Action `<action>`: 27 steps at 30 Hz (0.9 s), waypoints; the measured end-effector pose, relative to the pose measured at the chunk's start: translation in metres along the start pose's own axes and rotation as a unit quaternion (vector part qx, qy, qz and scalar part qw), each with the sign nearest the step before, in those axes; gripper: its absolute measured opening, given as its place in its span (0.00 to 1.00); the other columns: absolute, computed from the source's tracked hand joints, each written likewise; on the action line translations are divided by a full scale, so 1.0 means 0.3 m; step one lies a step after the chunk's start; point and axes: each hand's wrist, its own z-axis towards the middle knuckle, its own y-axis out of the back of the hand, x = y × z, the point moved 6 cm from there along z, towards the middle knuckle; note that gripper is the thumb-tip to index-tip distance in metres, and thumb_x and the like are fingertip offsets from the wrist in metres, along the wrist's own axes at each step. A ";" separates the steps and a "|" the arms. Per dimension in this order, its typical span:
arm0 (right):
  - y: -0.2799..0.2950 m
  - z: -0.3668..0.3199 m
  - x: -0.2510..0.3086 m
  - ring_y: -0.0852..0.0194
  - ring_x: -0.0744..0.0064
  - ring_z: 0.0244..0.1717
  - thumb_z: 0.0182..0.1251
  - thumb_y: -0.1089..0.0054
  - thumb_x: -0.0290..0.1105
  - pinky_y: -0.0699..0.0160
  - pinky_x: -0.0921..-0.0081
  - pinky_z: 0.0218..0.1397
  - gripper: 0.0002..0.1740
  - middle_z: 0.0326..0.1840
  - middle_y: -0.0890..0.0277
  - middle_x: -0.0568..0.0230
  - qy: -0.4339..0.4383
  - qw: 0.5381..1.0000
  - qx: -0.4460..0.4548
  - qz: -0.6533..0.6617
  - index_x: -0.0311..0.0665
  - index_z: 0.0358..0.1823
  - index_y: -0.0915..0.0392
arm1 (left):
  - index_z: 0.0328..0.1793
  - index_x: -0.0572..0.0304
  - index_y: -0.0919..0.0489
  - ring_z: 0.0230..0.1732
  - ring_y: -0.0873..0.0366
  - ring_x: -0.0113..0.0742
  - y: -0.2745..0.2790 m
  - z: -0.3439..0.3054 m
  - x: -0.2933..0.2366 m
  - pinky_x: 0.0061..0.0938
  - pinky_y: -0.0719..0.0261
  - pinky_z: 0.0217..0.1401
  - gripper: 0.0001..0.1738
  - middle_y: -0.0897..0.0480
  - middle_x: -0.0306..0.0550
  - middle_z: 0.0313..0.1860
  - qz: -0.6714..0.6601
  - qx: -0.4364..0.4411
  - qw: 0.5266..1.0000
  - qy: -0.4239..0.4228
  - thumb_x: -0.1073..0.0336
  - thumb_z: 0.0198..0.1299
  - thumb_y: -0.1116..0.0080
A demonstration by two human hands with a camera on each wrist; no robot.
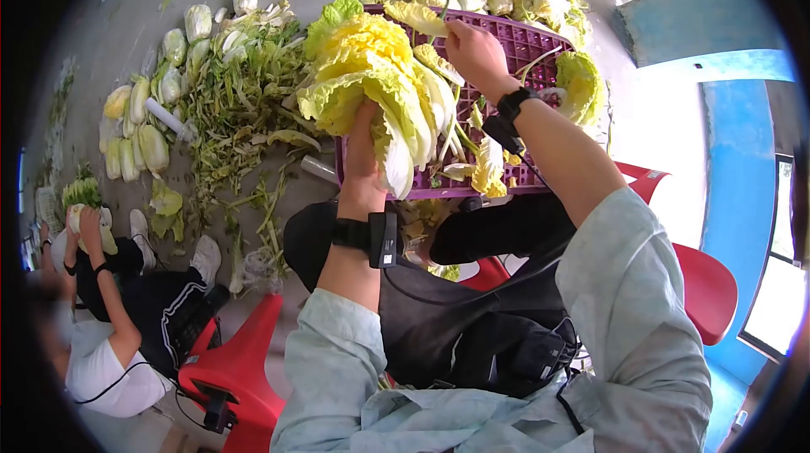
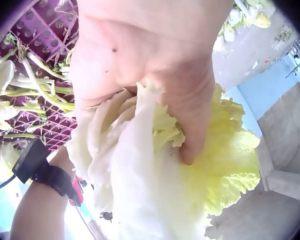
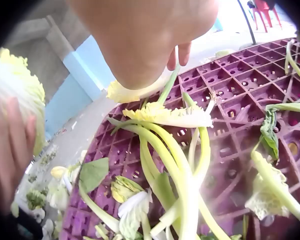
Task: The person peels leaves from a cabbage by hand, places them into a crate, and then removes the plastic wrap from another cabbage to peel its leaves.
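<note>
At my left grip (image 1: 364,145), the cabbage (image 1: 367,48) has rough, crinkled leaf edges and smooth, slightly glossy white ribs. The leaf (image 1: 418,18) in my right grip (image 1: 479,58) looks crinkled. Below that grip, the latticed crate (image 3: 240,80) looks like hard plastic. Behind both, my sleeves (image 1: 333,343) are matt, wrinkled cloth; the red chair (image 1: 707,294) looks like smooth plastic.

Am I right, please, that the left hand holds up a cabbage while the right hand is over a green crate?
Not quite: the crate is purple, as the head view shows. The left hand does hold up a cabbage, with the right hand over the crate.
</note>
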 end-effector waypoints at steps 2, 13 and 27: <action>0.090 -0.026 0.015 0.15 0.41 0.44 0.72 0.45 0.36 0.16 0.50 0.48 0.12 0.42 0.14 0.45 -0.021 0.996 -0.051 0.068 0.41 0.49 0.16 | 0.75 0.56 0.27 0.61 0.17 0.37 0.025 0.040 0.017 0.35 0.18 0.64 0.29 0.17 0.44 0.63 0.010 0.001 1.000 0.020 0.52 0.73 0.38; 0.546 -0.447 0.355 0.20 0.62 0.45 0.57 0.31 0.18 0.18 0.69 0.46 0.21 0.46 0.21 0.59 0.106 0.962 -0.207 0.145 0.39 0.53 0.12 | 0.73 0.57 0.26 0.63 0.18 0.39 0.068 0.080 0.151 0.37 0.19 0.67 0.29 0.18 0.45 0.63 0.081 -0.003 0.994 0.078 0.49 0.74 0.40; 0.352 -0.637 0.431 0.25 0.57 0.48 0.55 0.31 0.29 0.24 0.59 0.56 0.11 0.39 0.25 0.64 0.130 0.991 -0.026 0.033 0.41 0.41 0.12 | 0.81 0.60 0.38 0.72 0.25 0.39 -0.007 -0.148 0.167 0.36 0.31 0.78 0.34 0.25 0.47 0.73 0.223 0.211 0.952 0.023 0.44 0.83 0.61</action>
